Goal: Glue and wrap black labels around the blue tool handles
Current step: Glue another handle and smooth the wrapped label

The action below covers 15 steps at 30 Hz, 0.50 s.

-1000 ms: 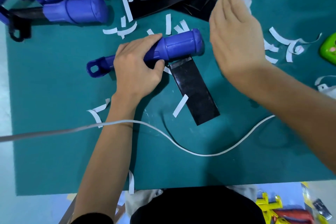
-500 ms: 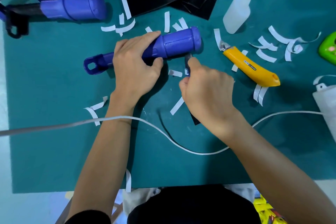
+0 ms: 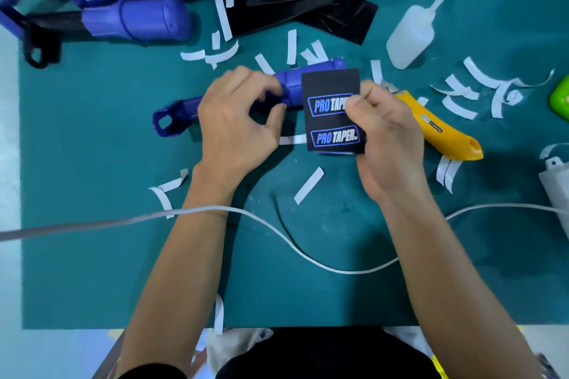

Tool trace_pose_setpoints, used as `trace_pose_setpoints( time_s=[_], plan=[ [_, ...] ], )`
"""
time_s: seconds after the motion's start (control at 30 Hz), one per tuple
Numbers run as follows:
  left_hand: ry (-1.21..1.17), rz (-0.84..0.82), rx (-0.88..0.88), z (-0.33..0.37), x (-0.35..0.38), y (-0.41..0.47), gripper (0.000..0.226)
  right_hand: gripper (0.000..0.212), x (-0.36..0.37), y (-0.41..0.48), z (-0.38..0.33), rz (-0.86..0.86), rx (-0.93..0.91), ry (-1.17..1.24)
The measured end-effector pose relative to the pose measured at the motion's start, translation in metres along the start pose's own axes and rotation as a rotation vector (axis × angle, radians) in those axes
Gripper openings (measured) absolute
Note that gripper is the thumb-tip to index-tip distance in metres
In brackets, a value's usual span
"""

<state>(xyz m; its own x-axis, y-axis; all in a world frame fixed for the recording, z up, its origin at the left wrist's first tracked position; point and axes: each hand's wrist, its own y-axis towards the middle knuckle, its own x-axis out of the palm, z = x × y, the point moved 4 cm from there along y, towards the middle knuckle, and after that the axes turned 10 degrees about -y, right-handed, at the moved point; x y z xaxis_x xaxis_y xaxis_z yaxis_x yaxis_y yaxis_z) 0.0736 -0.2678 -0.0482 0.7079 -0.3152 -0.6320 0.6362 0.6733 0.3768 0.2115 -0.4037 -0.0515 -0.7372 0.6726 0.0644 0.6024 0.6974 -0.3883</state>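
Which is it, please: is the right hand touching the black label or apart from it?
Touching. The head view shows the right hand pinching the black label, thumb across its upper logo.

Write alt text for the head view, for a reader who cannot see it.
A person's right hand pinches a black label printed PRO TAPER over a blue tool handle that the left hand holds, with a green mat beneath. A yellow utility knife, a squeeze bottle and white strips lie around.

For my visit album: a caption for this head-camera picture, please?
The right hand pinches a black label over the blue handle held by the left hand.
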Motion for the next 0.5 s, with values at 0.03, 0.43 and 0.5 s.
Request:
trace_pose_setpoints(
  time_s=[0.03, 0.43, 0.5],
  plan=[
    [0.009, -0.009, 0.008, -0.001, 0.000, -0.002, 0.009, 0.014, 0.001, 0.001, 0.003, -0.038, 0.013, 0.025],
    [-0.147, 0.053, -0.108, -0.009, -0.003, -0.001, 0.008, 0.022, -0.002, -0.003, 0.024, 0.068, -0.234, -0.526],
    [-0.190, 0.063, -0.140, -0.010, -0.002, 0.000, 0.013, 0.024, -0.001, 0.000, 0.024, 0.089, -0.232, -0.508]
  ],
)
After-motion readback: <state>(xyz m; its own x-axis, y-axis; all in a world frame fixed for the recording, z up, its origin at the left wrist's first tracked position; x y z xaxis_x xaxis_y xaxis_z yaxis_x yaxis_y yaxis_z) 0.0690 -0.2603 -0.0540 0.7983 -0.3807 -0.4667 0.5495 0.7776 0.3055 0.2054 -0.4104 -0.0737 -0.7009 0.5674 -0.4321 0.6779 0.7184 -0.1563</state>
